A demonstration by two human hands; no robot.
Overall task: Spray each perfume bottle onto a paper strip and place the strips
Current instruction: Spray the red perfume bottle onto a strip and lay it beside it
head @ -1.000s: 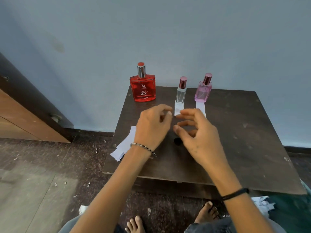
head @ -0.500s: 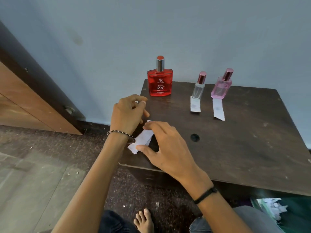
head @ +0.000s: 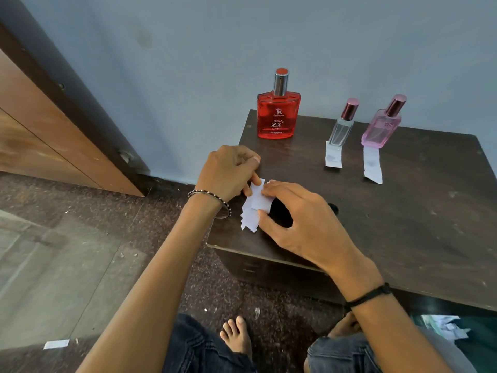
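Presumably light and limp, the small stack of white paper strips (head: 252, 208) at the dark wooden tabletop's (head: 403, 224) near-left corner is pinched by left hand (head: 228, 175) and right hand (head: 301, 222), best peeled by an edge.

dark table (head: 403, 224) | three bottles (head: 278, 117) (upright) | paper strips (head: 333, 157)

Single head view, looking forward and down, close over dark table (head: 403, 224) near wall.

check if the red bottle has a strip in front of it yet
Not yet. The table in front of the red bottle is bare; only the clear bottle and pink bottle have strips.
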